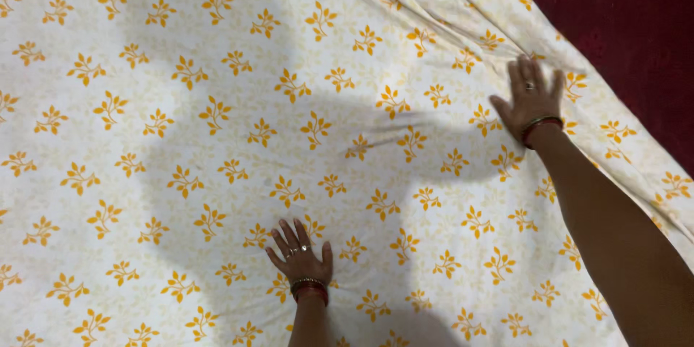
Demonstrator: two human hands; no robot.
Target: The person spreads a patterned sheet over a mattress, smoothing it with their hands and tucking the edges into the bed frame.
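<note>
Both hands lie flat, fingers spread, gripping nothing. The left hand [300, 254] presses the bedsheet [217, 137] at lower centre; the right hand [531, 97] presses it at upper right, near its rumpled edge beside the dark red floor [629, 14].

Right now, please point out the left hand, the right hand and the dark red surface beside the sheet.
left hand [300, 251]: head view, on the back of the hand.
right hand [530, 97]: head view, on the back of the hand.
dark red surface [629, 14]: head view, on its bare part, top right.

One sheet [217, 137], two hands [300, 253]
</note>
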